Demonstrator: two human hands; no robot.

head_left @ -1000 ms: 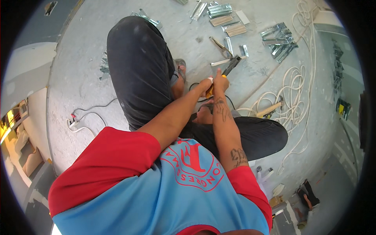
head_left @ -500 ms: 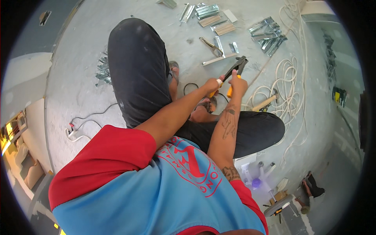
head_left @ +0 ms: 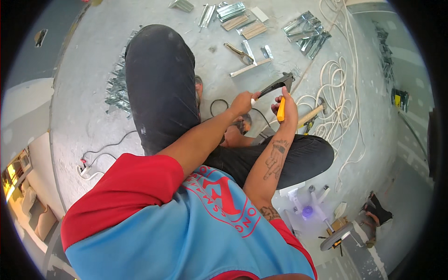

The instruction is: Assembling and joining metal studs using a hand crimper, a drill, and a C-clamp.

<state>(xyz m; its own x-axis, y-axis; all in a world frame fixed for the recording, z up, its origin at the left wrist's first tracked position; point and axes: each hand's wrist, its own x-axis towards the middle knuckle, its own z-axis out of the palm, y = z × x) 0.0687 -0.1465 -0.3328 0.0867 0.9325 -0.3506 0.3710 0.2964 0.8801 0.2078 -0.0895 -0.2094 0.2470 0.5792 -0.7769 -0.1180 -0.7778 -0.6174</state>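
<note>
A long-handled crimping tool [head_left: 271, 87] with a black head and yellow grips is held out over the floor, beyond my bent legs. My left hand [head_left: 242, 103] is closed round one handle; a white patch shows at its fingers. My right hand [head_left: 289, 108] has the other yellow grip against its palm, the fingers loosely curled. The two handles stand apart. Nothing that I can make out is between the jaws. Just past the tool lie locking pliers [head_left: 239, 53] and a narrow metal strip [head_left: 251, 68].
Cut metal channel pieces [head_left: 308, 35] lie in groups at the far side, more [head_left: 119, 91] left of my knee. Coiled white cable [head_left: 339, 88] and a wooden-handled hammer [head_left: 311, 114] are at right. A wheeled base [head_left: 308, 205] stands lower right; a person [head_left: 374, 219] is beyond it.
My hands have moved apart, spreading the tool's handles. My right hand's fingers have loosened. The floor items sit slightly higher and further left in view.
</note>
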